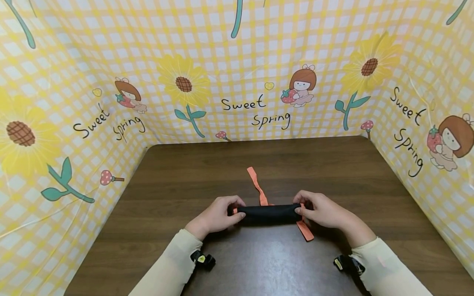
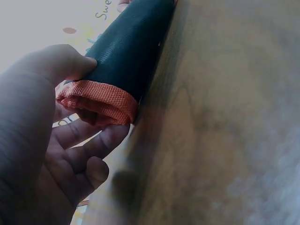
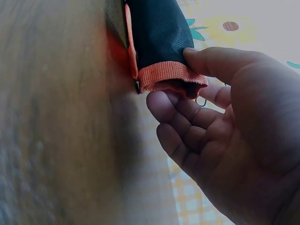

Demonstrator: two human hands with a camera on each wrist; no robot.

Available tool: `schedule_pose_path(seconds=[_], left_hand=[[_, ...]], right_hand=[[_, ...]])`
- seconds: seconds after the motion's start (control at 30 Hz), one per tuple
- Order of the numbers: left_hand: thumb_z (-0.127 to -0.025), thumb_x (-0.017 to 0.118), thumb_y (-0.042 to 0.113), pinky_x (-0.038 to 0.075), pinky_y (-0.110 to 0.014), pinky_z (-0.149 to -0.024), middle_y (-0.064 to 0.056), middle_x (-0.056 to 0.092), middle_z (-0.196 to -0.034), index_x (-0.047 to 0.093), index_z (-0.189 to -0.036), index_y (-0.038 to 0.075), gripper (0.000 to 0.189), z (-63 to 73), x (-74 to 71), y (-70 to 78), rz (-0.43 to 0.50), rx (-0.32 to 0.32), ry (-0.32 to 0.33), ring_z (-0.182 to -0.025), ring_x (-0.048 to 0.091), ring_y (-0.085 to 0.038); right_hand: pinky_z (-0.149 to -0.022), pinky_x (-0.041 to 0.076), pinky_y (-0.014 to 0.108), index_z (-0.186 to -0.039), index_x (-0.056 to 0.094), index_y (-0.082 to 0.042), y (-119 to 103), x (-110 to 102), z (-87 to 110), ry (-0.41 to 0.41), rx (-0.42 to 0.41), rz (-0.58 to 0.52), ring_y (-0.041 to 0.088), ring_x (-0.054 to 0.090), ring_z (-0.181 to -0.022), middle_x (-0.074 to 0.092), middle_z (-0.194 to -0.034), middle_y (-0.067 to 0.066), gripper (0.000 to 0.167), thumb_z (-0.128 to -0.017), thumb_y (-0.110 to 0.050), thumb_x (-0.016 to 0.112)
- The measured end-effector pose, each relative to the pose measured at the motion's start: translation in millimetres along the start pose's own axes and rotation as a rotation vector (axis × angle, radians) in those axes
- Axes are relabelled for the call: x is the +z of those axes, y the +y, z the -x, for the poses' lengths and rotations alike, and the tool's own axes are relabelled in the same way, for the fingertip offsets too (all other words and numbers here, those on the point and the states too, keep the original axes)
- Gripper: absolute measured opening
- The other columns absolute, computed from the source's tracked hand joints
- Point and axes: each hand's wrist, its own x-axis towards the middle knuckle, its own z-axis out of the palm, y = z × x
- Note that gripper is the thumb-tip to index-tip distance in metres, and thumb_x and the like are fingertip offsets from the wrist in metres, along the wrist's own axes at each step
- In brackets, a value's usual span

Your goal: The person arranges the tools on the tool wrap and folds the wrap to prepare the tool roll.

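A rolled black cloth (image 1: 270, 214) with orange woven edging lies crosswise between my hands, low over the table. My left hand (image 1: 219, 216) pinches its left end, thumb on the black side and fingers at the far side. At the other end, my right hand (image 1: 323, 209) pinches it the same way. The left wrist view shows the orange edging (image 2: 105, 96) folded in layers at that end; similar edging (image 3: 171, 74) appears in the right wrist view. One orange strap (image 1: 253, 176) trails away behind the roll, and another orange strap (image 1: 305, 231) hangs toward me near the right hand.
Beneath everything is a dark wood-grain table (image 1: 177, 172) with rounded far corners. A yellow checked cloth (image 1: 229, 53) printed with sunflowers and lettering walls in its back, left and right sides. Each wrist carries a small black strapped device.
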Motion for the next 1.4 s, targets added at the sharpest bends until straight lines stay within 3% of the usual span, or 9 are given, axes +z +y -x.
schedule_pose_path(seconds=[0.13, 0.23, 0.4, 0.5, 0.63, 0.8, 1.03, 1.4], left_hand=[[-0.099, 0.075, 0.023, 0.053, -0.028, -0.072, 0.01, 0.062, -0.089, 0.069, -0.112, 0.026, 0.015, -0.8, 1.1, -1.2, -0.016, 0.013, 0.044, -0.075, 0.061, -0.007], [-0.1, 0.074, 0.023, 0.054, -0.029, -0.077, 0.01, 0.061, -0.096, 0.068, -0.115, 0.023, 0.016, -2.0, 1.7, -1.7, -0.005, 0.024, 0.098, -0.083, 0.064, -0.007], [-0.102, 0.072, 0.019, 0.057, -0.029, -0.069, 0.005, 0.059, -0.098, 0.069, -0.115, 0.018, 0.013, -4.2, 2.0, -2.6, 0.07, 0.066, 0.177, -0.069, 0.068, -0.008], [-0.102, 0.071, 0.016, 0.057, -0.029, -0.065, 0.003, 0.059, -0.101, 0.071, -0.111, 0.017, 0.009, -4.7, 2.0, -3.6, 0.087, 0.097, 0.199, -0.065, 0.068, -0.009], [-0.099, 0.076, 0.019, 0.057, -0.029, -0.072, 0.007, 0.06, -0.107, 0.072, -0.107, 0.021, 0.009, -4.4, 1.6, -5.0, 0.029, 0.087, 0.198, -0.08, 0.067, -0.006], [-0.091, 0.085, 0.026, 0.055, -0.032, -0.086, 0.013, 0.06, -0.113, 0.071, -0.111, 0.026, 0.025, -3.2, 1.1, -6.7, -0.049, 0.043, 0.173, -0.101, 0.062, -0.008], [-0.087, 0.089, 0.03, 0.054, -0.033, -0.09, 0.015, 0.061, -0.113, 0.07, -0.116, 0.027, 0.035, -2.1, 0.8, -7.8, -0.095, 0.009, 0.129, -0.102, 0.061, -0.008], [-0.087, 0.088, 0.034, 0.052, -0.034, -0.089, 0.015, 0.063, -0.11, 0.071, -0.116, 0.027, 0.035, -2.7, -0.4, -5.2, -0.138, 0.013, 0.127, -0.1, 0.061, -0.01]], right_hand=[[-0.067, 0.052, 0.031, -0.117, 0.064, -0.014, 2.2, 0.3, -0.6, 0.012, 0.002, -0.003, 0.017, 0.066, -0.071, 0.064, -0.085, -0.001, 0.012, -0.105, -0.018, 0.066], [-0.068, 0.052, 0.03, -0.116, 0.064, -0.014, 4.5, 0.5, -2.2, 0.069, -0.018, 0.021, 0.016, 0.066, -0.071, 0.063, -0.09, -0.001, 0.013, -0.104, -0.014, 0.068], [-0.065, 0.051, 0.029, -0.105, 0.072, -0.016, 6.3, -1.2, -3.8, 0.212, -0.09, 0.078, 0.013, 0.063, -0.073, 0.058, -0.1, -0.002, 0.016, -0.098, -0.002, 0.073], [-0.065, 0.05, 0.028, -0.1, 0.077, -0.019, 6.4, -2.1, -3.7, 0.238, -0.103, 0.098, 0.011, 0.06, -0.077, 0.059, -0.102, -0.004, 0.019, -0.096, -0.001, 0.074], [-0.072, 0.052, 0.033, -0.103, 0.078, -0.02, 6.2, -2.1, -3.0, 0.216, -0.085, 0.118, 0.015, 0.061, -0.084, 0.06, -0.105, -0.006, 0.014, -0.094, -0.008, 0.079], [-0.082, 0.052, 0.04, -0.106, 0.076, -0.018, 5.8, -1.8, -2.7, 0.2, -0.088, 0.166, 0.02, 0.063, -0.094, 0.063, -0.11, -0.004, 0.02, -0.089, -0.014, 0.086], [-0.086, 0.052, 0.04, -0.121, 0.075, -0.015, 8.2, -2.1, -1.7, 0.159, -0.059, 0.204, 0.017, 0.062, -0.096, 0.063, -0.113, -0.006, 0.033, -0.09, -0.009, 0.082], [-0.085, 0.05, 0.041, -0.124, 0.074, -0.014, 9.1, -2.0, -2.1, 0.141, -0.041, 0.205, 0.019, 0.06, -0.095, 0.062, -0.109, -0.005, 0.034, -0.091, -0.009, 0.081]])
